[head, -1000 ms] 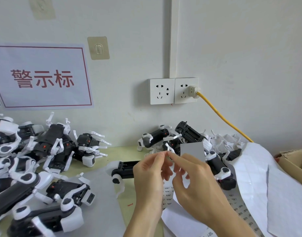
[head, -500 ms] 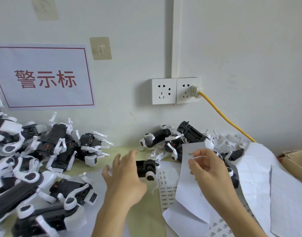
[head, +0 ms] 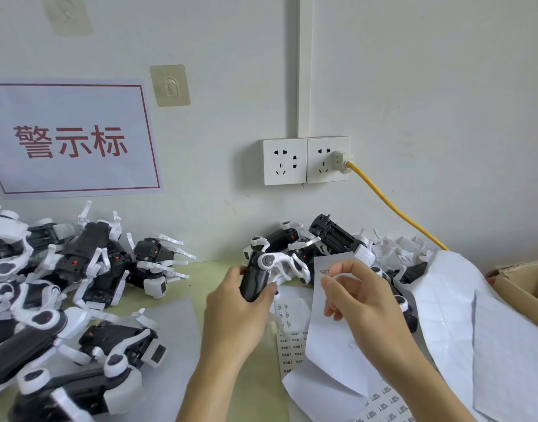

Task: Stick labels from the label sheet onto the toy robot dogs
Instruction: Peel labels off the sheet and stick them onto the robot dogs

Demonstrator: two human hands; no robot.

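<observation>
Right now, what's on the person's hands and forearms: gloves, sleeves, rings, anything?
Nothing visible. The left hand and right hand are bare: no gloves, rings or finger cots. Both forearms are uncovered down to the frame's bottom edge, with no sleeve, cuff, watch or wristband in view. Nails look short and unpainted.

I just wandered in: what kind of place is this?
Probably a small toy assembly or packing bench: piles of toy robot dogs, label sheets and a cardboard box crowd one table.

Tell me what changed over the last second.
The left hand left the sheet, reached forward and now grips a toy robot dog, lifted toward the right hand. The right hand still pinches the label sheet. The dog piles have not moved.
</observation>
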